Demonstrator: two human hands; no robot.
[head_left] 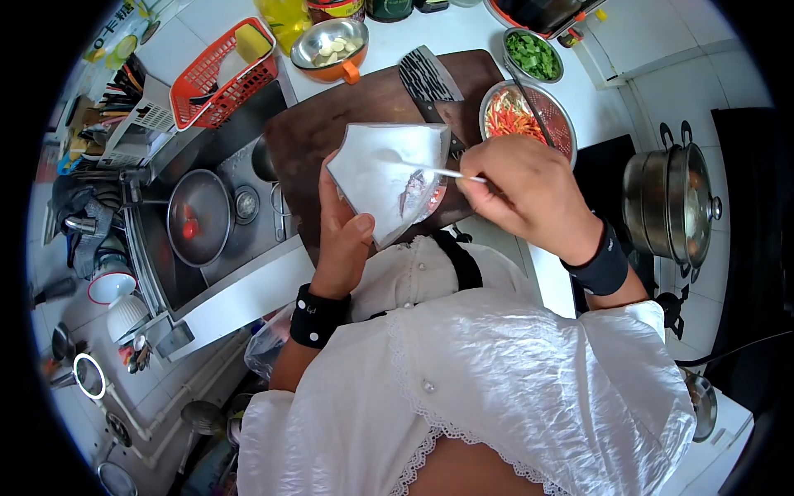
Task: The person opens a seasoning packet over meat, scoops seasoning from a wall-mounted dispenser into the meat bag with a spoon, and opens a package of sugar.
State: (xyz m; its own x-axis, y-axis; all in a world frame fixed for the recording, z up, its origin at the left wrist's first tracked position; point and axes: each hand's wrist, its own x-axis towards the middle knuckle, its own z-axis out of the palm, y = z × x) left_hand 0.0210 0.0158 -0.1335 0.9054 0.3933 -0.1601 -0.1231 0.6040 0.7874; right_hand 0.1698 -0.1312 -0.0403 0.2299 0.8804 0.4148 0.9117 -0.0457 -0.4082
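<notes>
My left hand (341, 240) grips an opened pouch (351, 161) by its left side, with the thumb in front. White powder seems to fill its inside, and a printed patch shows at its lower right. Between the fingers and thumb of my right hand (529, 186) is the thin white handle of a spoon (447, 172). The spoon's other end reaches into the pouch, where its tip blends with the white. Both hands are above a dark cutting board (322, 124). Beyond the pouch lies a cleaver (430, 74), its handle partly hidden.
Shredded red and pale vegetables fill a metal colander (565, 124) at the board's right. Behind it is a bowl of chopped greens (533, 56). An orange-sided bowl (354, 62) holds garlic cloves. Left are a red basket (184, 103) and a sink (219, 269); right, a steamer pot (649, 198).
</notes>
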